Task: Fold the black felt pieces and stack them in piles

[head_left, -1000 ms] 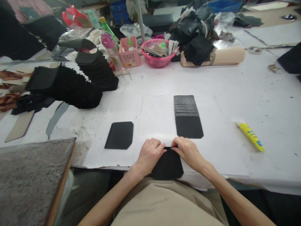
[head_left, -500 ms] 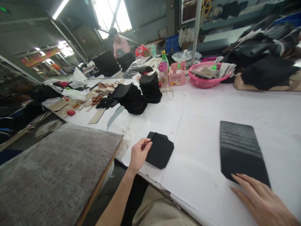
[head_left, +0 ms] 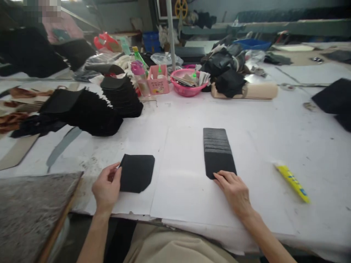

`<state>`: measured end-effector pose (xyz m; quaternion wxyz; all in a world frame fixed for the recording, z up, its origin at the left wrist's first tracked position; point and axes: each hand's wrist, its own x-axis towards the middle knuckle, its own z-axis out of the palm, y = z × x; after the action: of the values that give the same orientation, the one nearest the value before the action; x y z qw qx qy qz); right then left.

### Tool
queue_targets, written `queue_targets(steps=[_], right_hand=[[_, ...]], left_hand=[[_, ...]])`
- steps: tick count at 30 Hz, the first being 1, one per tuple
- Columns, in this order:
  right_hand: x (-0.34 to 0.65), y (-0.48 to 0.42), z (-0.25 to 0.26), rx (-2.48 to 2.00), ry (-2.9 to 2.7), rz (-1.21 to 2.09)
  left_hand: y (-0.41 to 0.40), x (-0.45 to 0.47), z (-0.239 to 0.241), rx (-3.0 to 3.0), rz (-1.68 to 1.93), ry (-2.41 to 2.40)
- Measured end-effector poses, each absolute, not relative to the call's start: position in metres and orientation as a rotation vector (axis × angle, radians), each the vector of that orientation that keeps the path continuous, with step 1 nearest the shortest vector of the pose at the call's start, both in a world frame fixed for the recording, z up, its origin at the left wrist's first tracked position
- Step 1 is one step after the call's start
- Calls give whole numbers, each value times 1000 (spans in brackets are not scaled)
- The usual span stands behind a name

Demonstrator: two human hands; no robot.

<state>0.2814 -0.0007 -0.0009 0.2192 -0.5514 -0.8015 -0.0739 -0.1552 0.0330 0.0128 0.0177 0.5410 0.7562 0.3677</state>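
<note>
My left hand [head_left: 106, 184] pinches the left edge of a flat black piece with clipped corners [head_left: 138, 173], perhaps leather or fabric, on white paper near the table's front edge. To the right lies an overlapping row of similar black pieces [head_left: 219, 160], their far strips showing grey one behind another. The thumb and fingers of my right hand [head_left: 233, 188] are closed on the near edge of the frontmost piece in that row. Whether it is lifted I cannot tell. A yellow tube [head_left: 293, 182] with blue lettering lies right of my right hand.
Tall stacks of black pieces [head_left: 90, 113] stand at the back left. Behind the work area are a pink box [head_left: 159, 86], a pink basin [head_left: 189, 89] and a tan roll [head_left: 259, 91]. A rough grey board [head_left: 33, 212] juts in at lower left. A person [head_left: 63, 27] is far left.
The view has swung right, bringing the yellow tube into sight. My right hand's fingers have closed on the row's near edge. The left hand still pinches its piece; the one beneath no longer shows.
</note>
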Motion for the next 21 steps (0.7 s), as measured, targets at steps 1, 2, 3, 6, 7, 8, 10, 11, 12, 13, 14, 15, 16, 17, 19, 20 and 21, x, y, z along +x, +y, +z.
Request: queue_targets(steps=[1,2,3,6,7,8,10,11,12,13,14,15,16,17,19,20,21], right_hand=[[280,-1,0,-1522,-2228,-204],[279,-1,1,-1520,-2231,-202],[278,-1,2,-1523,-2225,-191],[277,-1,2,-1558,-2104,-48],[279,0,1,-1570,-2024,42],[280,0,1,-1576,-1926,143],[286,0,-2,-1574,-1709,340],[288,0,-3,-1573,-1599,418],[291,-1,-4,-1574,-1496,478],[293,-2,-4,-1577,-1413,516],[294,-4,-4,-1578,-1353,526],[294,-6,-2,-1574,-1324,512],[293,-9,1,-1561,-1325,477],[292,-13,6,-1541,-1354,433],[287,-22,18,-1487,-1479,358],[283,-27,24,-1464,-1558,342],[277,-32,30,-1450,-1643,347]], left_hand=[[35,-154,13,1622,1168,2337],[36,-152,12,1606,1153,2337],[37,-150,11,1644,1091,2355],[35,-146,6,1949,773,2448],[34,-146,5,2055,688,2465],[32,-146,5,2134,643,2483],[29,-145,9,2212,630,2539],[27,-144,12,2236,636,2567],[27,-142,15,2263,652,2579],[26,-138,18,2295,681,2560],[26,-131,22,2335,722,2504],[26,-122,24,2380,774,2412],[27,-111,26,2428,818,2285],[26,-97,26,2474,842,2124],[25,-67,25,2530,854,1776],[24,-51,24,2537,857,1620],[22,-36,23,2534,868,1483]])
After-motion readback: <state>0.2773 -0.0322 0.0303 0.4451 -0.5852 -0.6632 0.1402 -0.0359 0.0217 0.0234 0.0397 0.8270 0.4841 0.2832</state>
